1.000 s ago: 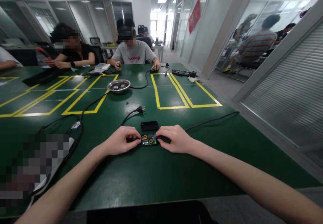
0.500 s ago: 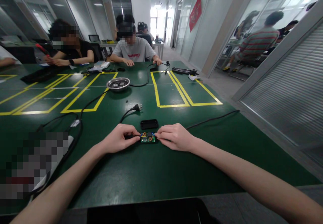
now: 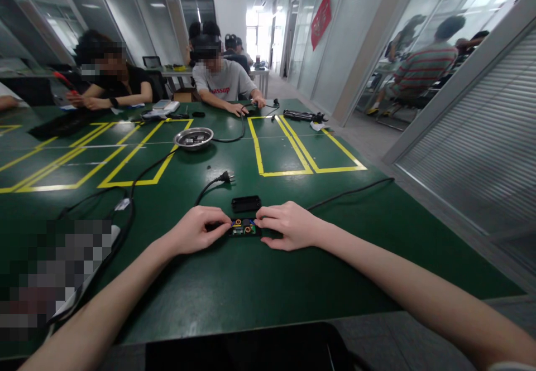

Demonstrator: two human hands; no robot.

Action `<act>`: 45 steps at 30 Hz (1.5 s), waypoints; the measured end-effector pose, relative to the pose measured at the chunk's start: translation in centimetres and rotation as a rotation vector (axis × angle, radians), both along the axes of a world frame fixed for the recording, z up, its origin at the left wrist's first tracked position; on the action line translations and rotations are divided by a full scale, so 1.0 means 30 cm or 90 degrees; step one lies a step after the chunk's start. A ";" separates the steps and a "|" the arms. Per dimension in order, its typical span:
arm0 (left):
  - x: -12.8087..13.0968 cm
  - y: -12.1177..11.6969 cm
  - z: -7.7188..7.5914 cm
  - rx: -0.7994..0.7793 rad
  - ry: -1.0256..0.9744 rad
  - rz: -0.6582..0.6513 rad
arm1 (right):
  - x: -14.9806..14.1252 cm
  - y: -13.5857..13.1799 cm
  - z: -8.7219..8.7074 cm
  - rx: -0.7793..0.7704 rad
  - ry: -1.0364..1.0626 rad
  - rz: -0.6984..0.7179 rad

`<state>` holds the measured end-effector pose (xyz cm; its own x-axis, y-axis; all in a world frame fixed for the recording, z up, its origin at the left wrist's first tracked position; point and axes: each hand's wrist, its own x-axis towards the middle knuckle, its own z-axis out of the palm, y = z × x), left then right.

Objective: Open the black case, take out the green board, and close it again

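Note:
A small green circuit board (image 3: 238, 230) with copper coils and coloured wires sits in a black plastic case (image 3: 245, 235). Thumb and forefinger of my left hand (image 3: 203, 229) are closed at the board's left end, pinching what looks like the wires of a black cord; the exact grip is partly hidden. My right hand (image 3: 288, 226) bridges the right end of the case, fingertips at the upper side and thumb at the lower corner. Just beyond lies a matching black case half (image 3: 246, 203), hollow side up. A power plug (image 3: 226, 177) on a black cord lies behind my left hand.
A metal bowl (image 3: 193, 138) holds small metal parts. Another black cord (image 3: 352, 193) runs off to the right. Yellow tape (image 3: 287, 173) marks rectangles on the green table. A folded black tripod-like object (image 3: 304, 115) lies farther back. Two people sit across the table.
The board now sits lower in the case. My right thumb has moved away from the fingertips toward the case's near corner. The co-worker opposite has brought both hands together.

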<state>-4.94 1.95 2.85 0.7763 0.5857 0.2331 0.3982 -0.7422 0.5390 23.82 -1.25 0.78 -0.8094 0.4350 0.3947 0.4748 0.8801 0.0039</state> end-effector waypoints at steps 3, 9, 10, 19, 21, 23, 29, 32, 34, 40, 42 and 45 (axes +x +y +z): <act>-0.008 -0.003 -0.005 0.031 -0.002 0.011 | 0.005 0.009 -0.002 0.003 0.012 0.000; -0.010 0.004 -0.016 0.007 -0.025 0.008 | 0.007 0.021 -0.022 -0.051 0.054 0.003; -0.008 0.006 -0.016 -0.004 -0.024 0.005 | 0.007 0.021 -0.023 -0.062 0.054 0.000; 0.005 -0.003 -0.016 0.001 -0.042 -0.008 | -0.004 0.031 -0.001 -0.126 0.117 0.006; 0.006 -0.003 -0.025 0.028 -0.064 0.004 | -0.004 0.029 -0.006 -0.134 0.137 0.000; 0.007 0.001 -0.039 0.052 -0.069 0.027 | -0.006 0.026 -0.018 -0.136 0.164 -0.013; 0.019 0.011 -0.075 0.076 0.049 0.061 | -0.013 0.036 -0.064 -0.148 0.172 -0.154; 0.027 0.008 -0.076 0.066 0.040 0.065 | -0.008 0.043 -0.073 -0.173 0.151 -0.139; 0.030 0.003 -0.071 0.056 0.013 0.066 | -0.005 0.041 -0.070 -0.187 0.164 -0.101; 0.039 -0.021 -0.051 0.041 -0.070 0.039 | -0.006 0.024 -0.057 -0.201 0.243 -0.021; 0.042 -0.029 -0.049 0.034 -0.083 0.030 | -0.007 0.020 -0.057 -0.195 0.245 -0.004; 0.046 -0.039 -0.045 0.014 -0.092 0.022 | -0.009 0.016 -0.056 -0.197 0.247 -0.005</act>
